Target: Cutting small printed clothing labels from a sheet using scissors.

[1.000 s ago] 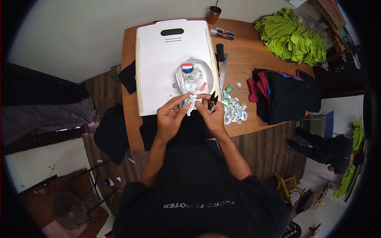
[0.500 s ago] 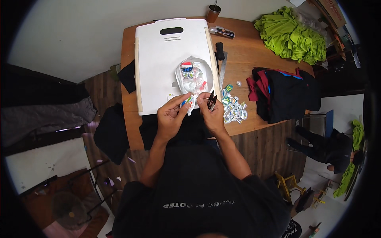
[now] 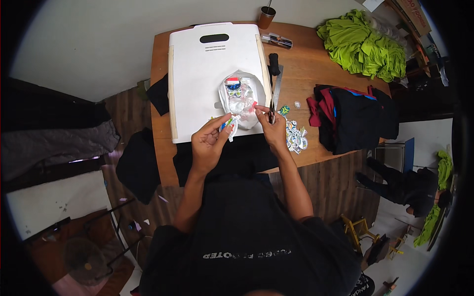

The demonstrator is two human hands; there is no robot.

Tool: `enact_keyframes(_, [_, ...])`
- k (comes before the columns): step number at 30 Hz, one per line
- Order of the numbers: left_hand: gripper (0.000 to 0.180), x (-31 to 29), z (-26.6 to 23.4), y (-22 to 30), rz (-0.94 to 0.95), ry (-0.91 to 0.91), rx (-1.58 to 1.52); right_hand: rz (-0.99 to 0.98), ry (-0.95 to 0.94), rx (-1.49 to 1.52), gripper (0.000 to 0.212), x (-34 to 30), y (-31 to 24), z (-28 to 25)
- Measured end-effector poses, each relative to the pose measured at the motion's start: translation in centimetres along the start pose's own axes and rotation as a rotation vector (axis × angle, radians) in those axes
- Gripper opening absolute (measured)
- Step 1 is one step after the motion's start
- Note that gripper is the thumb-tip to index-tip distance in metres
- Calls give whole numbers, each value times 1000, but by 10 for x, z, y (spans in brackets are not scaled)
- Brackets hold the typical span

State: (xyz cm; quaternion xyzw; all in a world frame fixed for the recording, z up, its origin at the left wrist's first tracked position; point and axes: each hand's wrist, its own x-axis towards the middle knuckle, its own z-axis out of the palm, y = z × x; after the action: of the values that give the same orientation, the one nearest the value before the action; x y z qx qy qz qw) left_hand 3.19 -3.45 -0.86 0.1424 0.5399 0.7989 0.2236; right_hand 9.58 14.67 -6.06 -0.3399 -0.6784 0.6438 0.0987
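Left hand (image 3: 208, 142) pinches a coloured cut-out (image 3: 228, 128) between thumb and fingertips, near the white panel (image 3: 195, 84)'s front edge. Right hand (image 3: 273, 132) grips black snips (image 3: 272, 113); whether its fingertips hold anything at the white bag (image 3: 256, 91) cannot be determined. Open panel surface extends left of the bag.

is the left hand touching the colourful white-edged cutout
Touching: the head view shows the left hand pinching the colourful white-edged cutout between thumb and fingertips, with no gap between them.
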Motion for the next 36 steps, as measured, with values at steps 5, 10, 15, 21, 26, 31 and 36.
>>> enact_keyframes(5, [33, -1, 2, -1, 5, 4, 5, -78, 16, -75, 20, 14, 9, -6])
enact_keyframes(10, [33, -1, 1, -2, 16, 6, 13, -119, 2, -135, 17, 23, 6, -8])
enact_keyframes(15, [33, -1, 2, -2, 14, 11, 13, -177, 2, -58, 17, 29, 3, -4])
enact_keyframes(21, [33, -1, 3, -1, 10, 7, 23, -152, -49, -290, 16, 26, 5, -14])
enact_keyframes(26, [34, -1, 6, 1, 9, 44, -5, -29, -142, 86, 24, -1, -23, 1])
enact_keyframes(31, [35, -2, 8, 5, 35, 78, -7, -34, -475, 298, 38, -39, -31, 8])
enact_keyframes(36, [36, -2, 6, 4, 54, 75, -14, -4, -508, 399, 42, -66, -36, 17])
